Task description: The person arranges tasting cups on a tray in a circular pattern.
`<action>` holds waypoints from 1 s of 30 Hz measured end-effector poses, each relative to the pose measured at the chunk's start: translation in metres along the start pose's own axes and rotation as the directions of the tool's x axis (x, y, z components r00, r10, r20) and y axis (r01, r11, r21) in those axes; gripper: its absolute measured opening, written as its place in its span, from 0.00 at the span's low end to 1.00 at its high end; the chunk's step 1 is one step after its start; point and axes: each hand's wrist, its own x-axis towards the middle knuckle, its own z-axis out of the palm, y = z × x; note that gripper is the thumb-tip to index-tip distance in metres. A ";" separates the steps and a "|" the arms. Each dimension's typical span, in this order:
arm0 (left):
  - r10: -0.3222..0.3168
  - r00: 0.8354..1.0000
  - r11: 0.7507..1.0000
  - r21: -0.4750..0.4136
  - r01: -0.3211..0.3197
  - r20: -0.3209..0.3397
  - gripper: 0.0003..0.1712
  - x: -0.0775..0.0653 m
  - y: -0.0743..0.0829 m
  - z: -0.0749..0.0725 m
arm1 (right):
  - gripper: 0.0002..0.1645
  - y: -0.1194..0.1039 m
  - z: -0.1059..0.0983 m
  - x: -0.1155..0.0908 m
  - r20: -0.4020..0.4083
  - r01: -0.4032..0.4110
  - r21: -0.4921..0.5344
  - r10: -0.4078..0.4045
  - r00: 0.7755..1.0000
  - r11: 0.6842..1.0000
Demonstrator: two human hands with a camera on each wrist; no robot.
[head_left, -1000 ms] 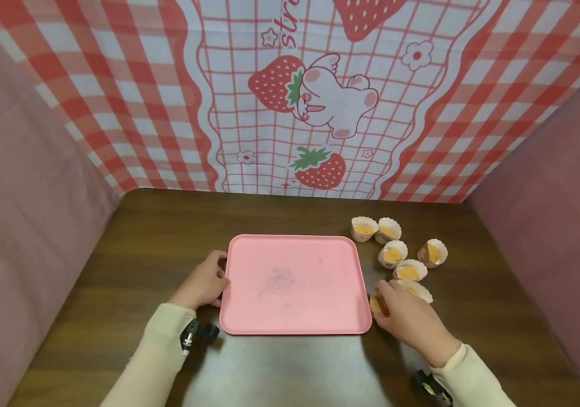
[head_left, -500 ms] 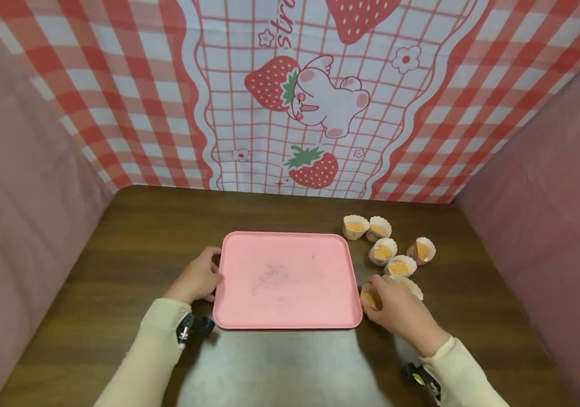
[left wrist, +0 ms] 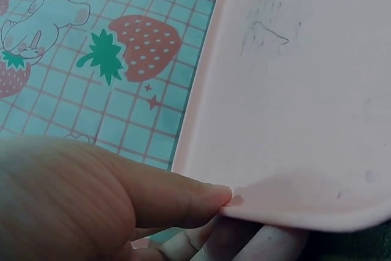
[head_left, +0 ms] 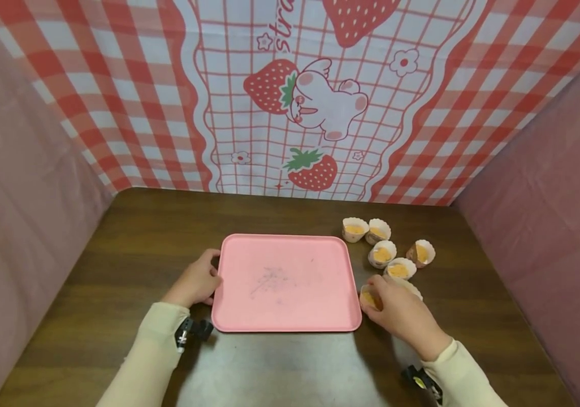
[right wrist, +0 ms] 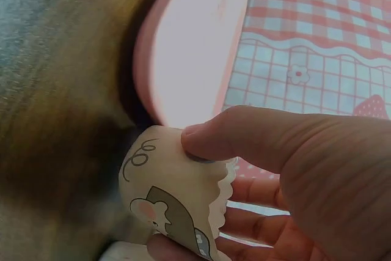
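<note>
A pink rectangular tray (head_left: 290,294) lies on the wooden table. My left hand (head_left: 193,282) pinches its left edge, and in the left wrist view the thumb (left wrist: 201,198) presses on the rim with fingers curled underneath. By the tray's right front corner, my right hand (head_left: 404,311) holds a paper muffin cup (right wrist: 162,169) between thumb and fingers. Through the cup's opening a yellow filling (head_left: 370,298) shows in the head view. The right wrist view reveals a scalloped rim and a printed animal on the cup's side. Part of another cup (head_left: 412,287) is hidden behind the right hand.
Several more paper cups with yellow filling stand right of the tray, among them one at the back (head_left: 355,234) and one farther right (head_left: 418,255). A checked strawberry cloth (head_left: 249,124) hangs behind the table (head_left: 132,237), with pink curtains (head_left: 539,198) at both sides.
The head view has shifted slightly, moving the whole scene a little left. Both hands keep their hold, and the tray and cups stay where they were relative to each other.
</note>
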 end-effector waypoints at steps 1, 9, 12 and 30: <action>-0.001 1.000 1.000 0.003 0.001 0.000 0.37 0.000 0.000 0.000 | 0.20 -0.001 -0.002 0.000 -0.007 0.001 -0.009 -0.001 1.000 1.000; -0.012 1.000 1.000 0.015 0.012 0.006 0.37 0.000 -0.001 -0.001 | 0.18 -0.017 -0.013 0.006 -0.039 -0.003 0.027 0.005 0.999 1.000; -0.011 1.000 1.000 0.014 0.011 0.003 0.37 0.000 0.000 0.000 | 0.17 -0.026 -0.015 0.013 -0.024 -0.018 0.043 0.019 1.000 0.999; 0.000 1.000 1.000 -0.001 0.000 -0.008 0.36 -0.002 -0.001 0.001 | 0.19 -0.111 -0.001 0.095 0.011 0.130 0.166 -0.133 0.991 0.978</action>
